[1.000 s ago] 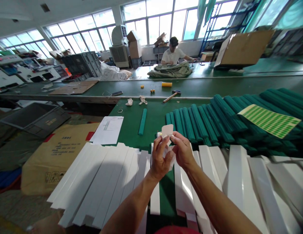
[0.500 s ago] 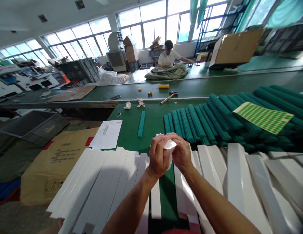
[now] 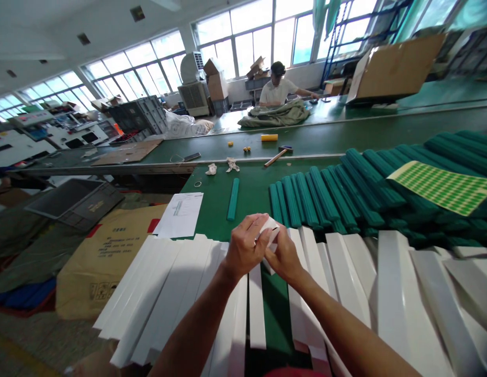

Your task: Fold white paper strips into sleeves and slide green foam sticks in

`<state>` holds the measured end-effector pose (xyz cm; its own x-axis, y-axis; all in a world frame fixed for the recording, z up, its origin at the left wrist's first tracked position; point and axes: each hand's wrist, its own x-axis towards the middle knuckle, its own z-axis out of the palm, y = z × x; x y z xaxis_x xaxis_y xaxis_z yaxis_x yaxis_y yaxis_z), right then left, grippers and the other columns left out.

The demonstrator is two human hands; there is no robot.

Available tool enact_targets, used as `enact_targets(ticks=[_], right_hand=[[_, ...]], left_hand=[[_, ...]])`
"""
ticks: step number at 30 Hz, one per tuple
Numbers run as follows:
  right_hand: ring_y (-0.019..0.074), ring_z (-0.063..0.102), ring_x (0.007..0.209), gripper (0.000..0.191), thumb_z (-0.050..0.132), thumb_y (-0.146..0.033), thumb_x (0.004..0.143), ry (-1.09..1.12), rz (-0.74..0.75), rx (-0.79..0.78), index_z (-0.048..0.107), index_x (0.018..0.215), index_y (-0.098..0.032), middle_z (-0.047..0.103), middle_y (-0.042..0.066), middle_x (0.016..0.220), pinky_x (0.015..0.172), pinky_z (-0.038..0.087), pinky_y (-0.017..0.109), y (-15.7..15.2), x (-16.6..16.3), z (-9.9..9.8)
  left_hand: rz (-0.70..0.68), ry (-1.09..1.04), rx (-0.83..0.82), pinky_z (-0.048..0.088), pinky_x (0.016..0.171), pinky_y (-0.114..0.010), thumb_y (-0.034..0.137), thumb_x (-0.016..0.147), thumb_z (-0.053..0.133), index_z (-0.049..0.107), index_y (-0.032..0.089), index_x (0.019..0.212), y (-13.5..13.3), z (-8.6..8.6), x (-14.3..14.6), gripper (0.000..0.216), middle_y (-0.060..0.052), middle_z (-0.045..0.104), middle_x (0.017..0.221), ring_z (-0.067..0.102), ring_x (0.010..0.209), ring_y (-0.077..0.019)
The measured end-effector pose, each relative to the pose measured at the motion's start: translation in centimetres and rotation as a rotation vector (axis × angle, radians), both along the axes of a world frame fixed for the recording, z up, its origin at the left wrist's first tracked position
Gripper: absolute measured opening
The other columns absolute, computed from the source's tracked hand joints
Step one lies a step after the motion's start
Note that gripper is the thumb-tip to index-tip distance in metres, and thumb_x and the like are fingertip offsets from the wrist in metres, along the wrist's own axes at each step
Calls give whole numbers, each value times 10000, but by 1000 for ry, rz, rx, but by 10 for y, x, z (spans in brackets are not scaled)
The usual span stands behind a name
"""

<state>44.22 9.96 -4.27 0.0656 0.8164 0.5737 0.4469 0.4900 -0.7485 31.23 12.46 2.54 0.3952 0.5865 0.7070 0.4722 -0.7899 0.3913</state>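
Both hands are closed around the end of a long, narrow white carton (image 3: pixel 270 226), over the near middle of the table. My left hand (image 3: pixel 245 243) wraps its left side, with the thumb near the end flaps. My right hand (image 3: pixel 284 255) grips the right side, fingers bent around it. Much of the carton is hidden by the hands. Flat white cartons (image 3: pixel 165 293) lie in a row to the left. More white cartons (image 3: pixel 392 283), several of them opened into tube shape, lie on the right. Beyond them are piled green ribbed rolls (image 3: pixel 314 193).
A single green roll (image 3: pixel 233 199), printed papers (image 3: pixel 179 213), a hammer (image 3: pixel 278 155) and a yellow cylinder (image 3: pixel 269 137) lie ahead. A sheet of green stickers (image 3: pixel 443 186) rests on the rolls. A grey crate (image 3: pixel 76 201) stands left. Across the tables a person (image 3: pixel 278 89) sits behind folded cloth.
My hands have shifted on the carton: the left thumb now presses at its end, and the end has turned. The view has swung slightly left.
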Motion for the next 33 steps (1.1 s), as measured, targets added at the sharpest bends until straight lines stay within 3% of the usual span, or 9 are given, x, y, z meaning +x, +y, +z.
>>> enact_targets(ticks=[5,11,19,25,33], right_hand=[[284,617,995,486,513,-302,875,-115,-3,65,329,1297,-143,574,188,1148,792,535,423,4,-3,0],[287,612,1005,517,525,-306,866,-105,50,60,317,1315,-156,573,184,1168,818,526,433,10,-3,-1],[293,591,1070,539,528,-263,846,-83,118,39,316,1333,-173,543,185,1239,845,519,444,14,-3,-1],[261,611,988,485,528,-280,861,-93,143,23,338,1296,-176,589,145,1111,817,527,407,13,-4,5],[286,545,1163,538,515,-243,861,-124,181,83,298,1350,-185,519,174,1262,913,503,443,17,-7,-2]], left_hand=[[4,92,-58,542,902,-336,218,954,441,560,154,1278,1,5,-5,351,-129,643,1114,628,1025,-193],[16,147,-52,506,1000,-363,223,972,393,526,158,1319,0,9,-8,377,-131,627,1209,594,1151,-208],[184,240,28,535,974,-426,251,959,416,605,139,1228,-1,3,-1,347,-155,663,1180,623,1141,-261],[116,140,82,539,971,-349,208,967,408,529,138,1310,4,1,-8,370,-128,669,1204,633,1131,-208],[214,258,142,562,933,-376,249,972,417,562,143,1278,3,-1,-9,355,-139,684,1169,660,1087,-232]])
